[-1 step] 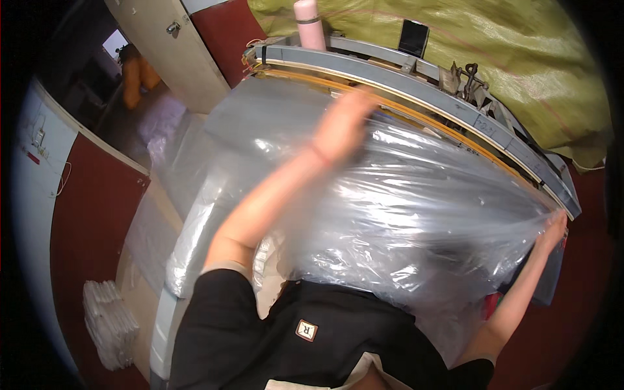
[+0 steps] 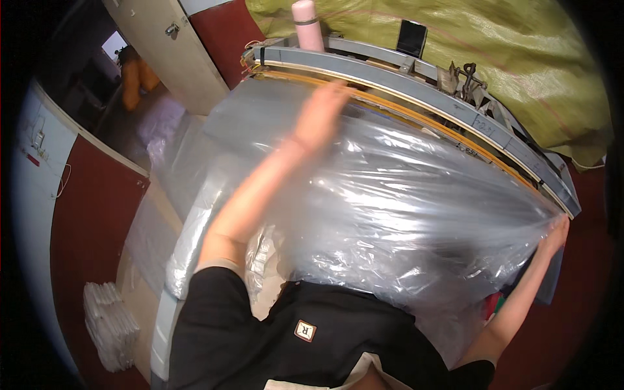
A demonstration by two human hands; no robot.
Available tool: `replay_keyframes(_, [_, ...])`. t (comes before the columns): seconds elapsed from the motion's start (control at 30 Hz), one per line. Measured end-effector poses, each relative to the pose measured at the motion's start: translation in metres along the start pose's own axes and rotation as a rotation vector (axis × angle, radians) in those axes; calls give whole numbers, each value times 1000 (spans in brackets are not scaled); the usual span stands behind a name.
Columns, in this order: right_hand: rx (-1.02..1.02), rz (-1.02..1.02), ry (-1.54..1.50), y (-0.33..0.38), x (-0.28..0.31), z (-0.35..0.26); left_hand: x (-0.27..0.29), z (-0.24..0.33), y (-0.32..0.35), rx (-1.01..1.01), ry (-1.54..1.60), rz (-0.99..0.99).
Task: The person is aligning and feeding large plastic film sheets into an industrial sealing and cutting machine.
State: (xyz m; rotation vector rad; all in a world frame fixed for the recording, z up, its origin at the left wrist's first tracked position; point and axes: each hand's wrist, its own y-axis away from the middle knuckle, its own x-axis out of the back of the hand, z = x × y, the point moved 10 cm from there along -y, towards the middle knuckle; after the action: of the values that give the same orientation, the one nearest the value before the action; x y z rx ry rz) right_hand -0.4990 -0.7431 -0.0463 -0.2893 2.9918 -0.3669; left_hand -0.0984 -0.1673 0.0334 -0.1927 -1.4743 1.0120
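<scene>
A large clear plastic bag [image 2: 403, 208] lies spread and crinkled across the counter, its far edge along the long grey sealing bar [image 2: 416, 84] with an orange strip. Nothing in this view shows a change from a moment ago. Behind the bar is a yellow-green tarp [image 2: 507, 58]. A stack of folded clear bags [image 2: 110, 325] sits on the floor, well left of the large bag. On the bar stand a pink bottle [image 2: 307, 25] and a dark phone [image 2: 411, 38]. The left hand [image 2: 322, 114], blurred, rests flat on the bag near the bar, fingers seemingly spread and gripping nothing. The right hand [image 2: 556, 235] pinches the bag's right edge, fingers closed on the film.
</scene>
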Motion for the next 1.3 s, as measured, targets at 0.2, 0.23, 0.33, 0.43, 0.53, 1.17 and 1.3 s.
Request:
replay_keyframes(0.2, [54, 149, 36, -23, 99, 0, 14, -181, 68, 304, -502, -544])
replay_keyframes(0.23, [86, 141, 70, -32, 118, -1, 33, -191, 52, 269, -541, -378])
replay_keyframes(0.33, [48, 176, 199, -56, 174, 23, 134, -136, -1, 91, -371, 361])
replay_keyframes(0.43, [99, 310, 394, -41, 180, 12, 138, -80, 7, -27, -281, 453])
replay_keyframes(0.53, [115, 323, 597, -45, 197, 22, 40, -125, 67, 119, -241, -166])
replay_keyframes(1.17, [114, 338, 819, -55, 234, 65, 186, -105, 13, 64, -272, 565])
replay_keyframes(1.3, [170, 263, 837, -44, 195, 59, 52, -178, 85, 213, -308, -227])
